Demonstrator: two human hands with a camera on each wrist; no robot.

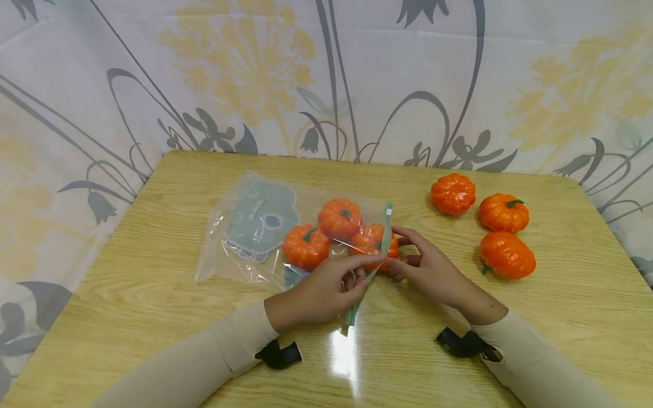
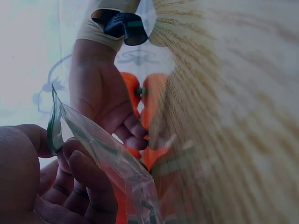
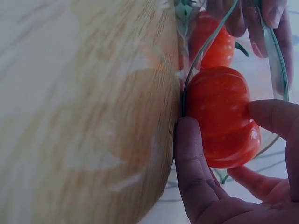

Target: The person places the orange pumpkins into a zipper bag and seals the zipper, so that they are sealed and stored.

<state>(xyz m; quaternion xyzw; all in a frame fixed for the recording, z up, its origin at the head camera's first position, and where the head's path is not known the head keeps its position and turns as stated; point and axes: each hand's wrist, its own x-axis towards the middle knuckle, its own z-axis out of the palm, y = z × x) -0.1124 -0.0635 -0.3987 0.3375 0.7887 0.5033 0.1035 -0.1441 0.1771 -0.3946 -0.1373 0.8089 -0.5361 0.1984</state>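
A clear zip bag (image 1: 265,266) with a green cartoon print lies on the table, its mouth toward the right. My left hand (image 1: 321,289) pinches the green zip edge (image 2: 54,126) between thumb and fingers, holding the mouth apart. Inside are two small orange toy pumpkins, one nearer (image 1: 305,249) and one farther back (image 1: 340,219). A third toy pumpkin (image 3: 224,116) sits at the mouth, partly behind the film. My right hand (image 1: 431,272) grips this pumpkin from the right, thumb and fingers on its sides.
Right of the hands, three more orange toy pumpkins stand on the wooden table (image 1: 153,317): one at the back (image 1: 453,194), one beside it (image 1: 503,213) and one tipped over (image 1: 507,255). A flower-patterned cloth (image 1: 367,73) hangs behind the table.
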